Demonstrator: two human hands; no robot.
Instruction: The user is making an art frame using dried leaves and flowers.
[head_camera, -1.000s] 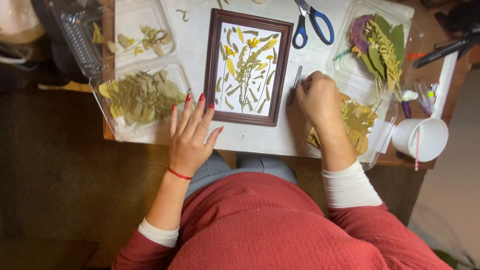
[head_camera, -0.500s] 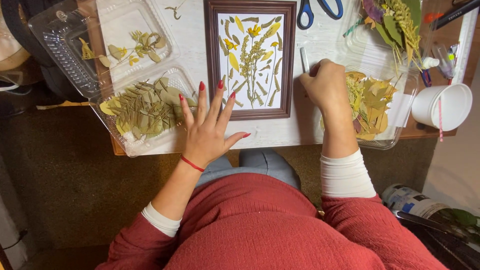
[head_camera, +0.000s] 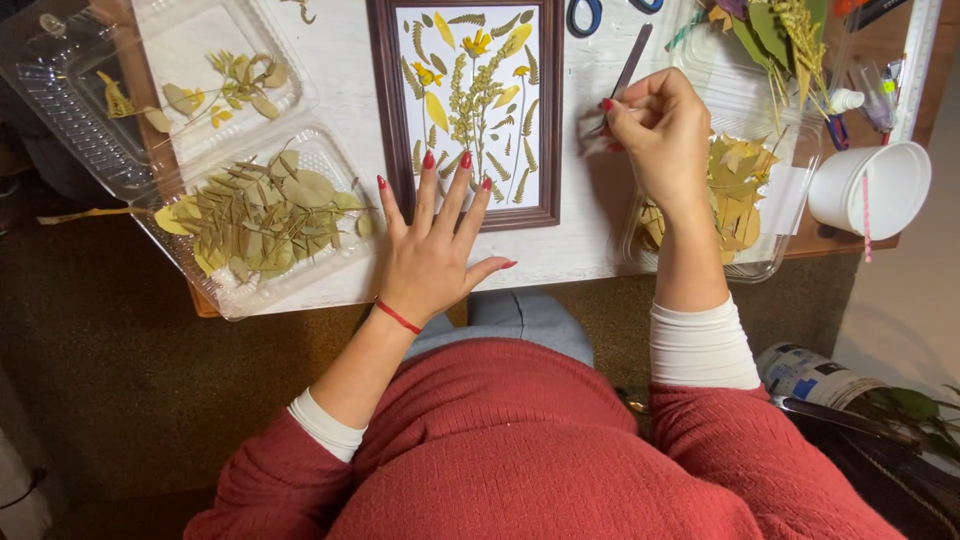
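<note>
Two hands: left hand (head_camera: 432, 250) flat, right hand (head_camera: 665, 130) pinching brush (head_camera: 628, 68)

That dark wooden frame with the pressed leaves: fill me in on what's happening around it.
A person in a red sweater sits at a white table. The left hand lies flat, fingers spread, on the lower edge of the dark brown wooden frame of pressed yellow flowers and fern leaves. The right hand pinches a thin dark stick-like tool just right of the frame. Clear plastic trays of dried green leaves sit to the left.

white table (head_camera: 600, 240) | brown picture frame (head_camera: 383, 110) | clear leaf trays (head_camera: 300, 275) | blue scissors (head_camera: 580, 15) | white cup (head_camera: 880, 185)
</note>
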